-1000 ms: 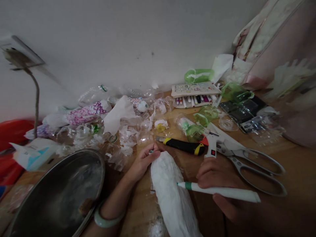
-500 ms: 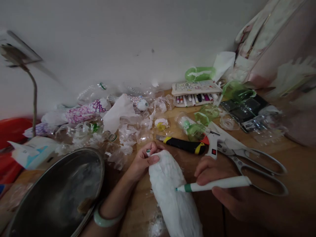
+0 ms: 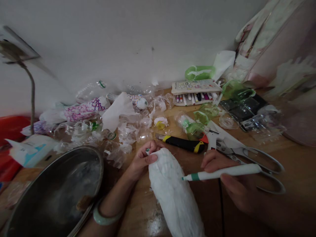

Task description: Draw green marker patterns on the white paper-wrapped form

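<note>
A long white paper-wrapped bottle form lies on the wooden table, its narrow end pointing away from me. My left hand, with a pale green bangle on the wrist, is closed round that narrow end; a green cap shows under the fingers. My right hand grips a white marker with a green band, held level, its tip just right of the white form's upper side.
Large scissors, a white glue gun and a black-and-yellow utility knife lie behind my hands. A steel bowl sits at lower left. Cut clear and green plastic bottle pieces and a marker case crowd the back.
My right hand has shifted the marker: its tip went to the white form's surface, then drew back slightly right and upward. My left thumb has settled over the form's narrow end.
</note>
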Tool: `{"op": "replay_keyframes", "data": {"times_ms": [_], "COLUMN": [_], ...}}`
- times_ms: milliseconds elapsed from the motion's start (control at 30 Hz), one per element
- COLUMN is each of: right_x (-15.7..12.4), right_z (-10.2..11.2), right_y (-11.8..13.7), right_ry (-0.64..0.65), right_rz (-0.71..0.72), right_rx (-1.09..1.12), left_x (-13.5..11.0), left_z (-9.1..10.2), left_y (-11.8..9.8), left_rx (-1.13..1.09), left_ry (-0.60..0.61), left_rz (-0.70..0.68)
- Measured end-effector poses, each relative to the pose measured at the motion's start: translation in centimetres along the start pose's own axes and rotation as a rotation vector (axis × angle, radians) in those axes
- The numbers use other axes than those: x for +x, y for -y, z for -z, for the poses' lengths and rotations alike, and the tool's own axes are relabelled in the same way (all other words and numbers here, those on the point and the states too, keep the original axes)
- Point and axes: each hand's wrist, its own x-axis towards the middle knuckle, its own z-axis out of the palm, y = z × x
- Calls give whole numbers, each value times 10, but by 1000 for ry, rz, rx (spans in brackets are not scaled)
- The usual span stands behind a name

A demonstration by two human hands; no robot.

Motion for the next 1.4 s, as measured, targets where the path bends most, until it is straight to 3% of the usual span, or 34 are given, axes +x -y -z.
{"op": "replay_keyframes", "data": {"times_ms": [200, 433, 600, 700, 900, 1033, 1267, 1400], "right_x": [1, 3, 3, 3, 3, 2, -3, -2], "right_z": [-10, 0, 3, 3, 1, 2, 5, 6], "right_y": [11, 6, 2, -4, -10, -7, -6, -7], "right_ry": [169, 67, 71, -17, -114, -88, 69, 43], "right_rz": [52, 15, -2, -28, -36, -46, -29, -32], "right_rx": [-83, -38, -15, -16, 173, 125, 8, 63], "left_x": [-1, -1, -1, -2, -1, 1, 0, 0], "left_z": [-2, -4, -4, -5, -5, 0, -2, -4], "left_y": [0, -1, -3, -4, -3, 0, 0, -1], "left_rx": [-5, -35, -37, -27, 14, 46, 32, 6], "left_ry": [-20, -15, -26, -28, -34, -21, 8, 33], "left_rz": [-5, -1, -11, -10, -40, -61, -42, -23]}}
